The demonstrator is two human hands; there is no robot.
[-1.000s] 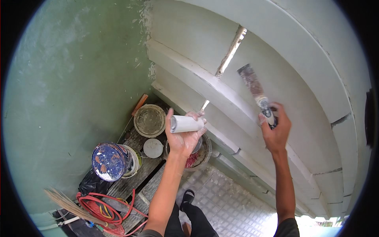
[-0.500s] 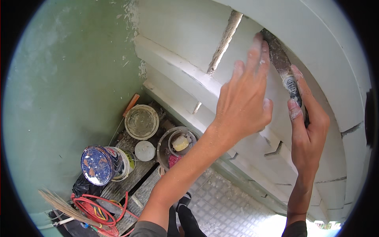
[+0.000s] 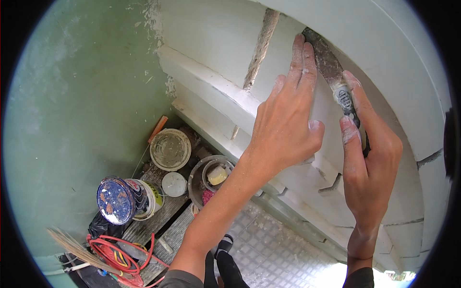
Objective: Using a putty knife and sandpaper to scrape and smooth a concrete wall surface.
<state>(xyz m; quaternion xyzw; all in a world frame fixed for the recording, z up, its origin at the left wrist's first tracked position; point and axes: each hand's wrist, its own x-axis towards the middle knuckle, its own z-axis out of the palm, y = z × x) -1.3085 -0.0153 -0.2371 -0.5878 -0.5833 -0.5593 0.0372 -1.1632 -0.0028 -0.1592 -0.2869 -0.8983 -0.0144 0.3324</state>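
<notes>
My right hand [image 3: 372, 158] is closed around the dark handle of a putty knife [image 3: 331, 67], its thumb and index finger along the handle. The worn, stained blade points up and left, lying along the pale board [image 3: 269, 81] under the curved white edge. My left hand [image 3: 285, 120] has its fingers stretched out, two of them pressed beside the blade's tip, the thumb apart. White powder coats the fingertips of both hands. A small greyish edge shows under my left palm; what it is I cannot make out.
Along the green wall [image 3: 81, 120], a round tub [image 3: 170, 150], a small pale lid [image 3: 174, 184], a basin [image 3: 196, 185] and a blue-lidded paint can [image 3: 115, 201] stand on wooden planks [image 3: 165, 211]. A red hose [image 3: 103, 252] and straw broom [image 3: 72, 247] lie lower left.
Both hands and the putty knife have shifted slightly left in the picture, along with the whole scene. The grip on the knife is the same.
</notes>
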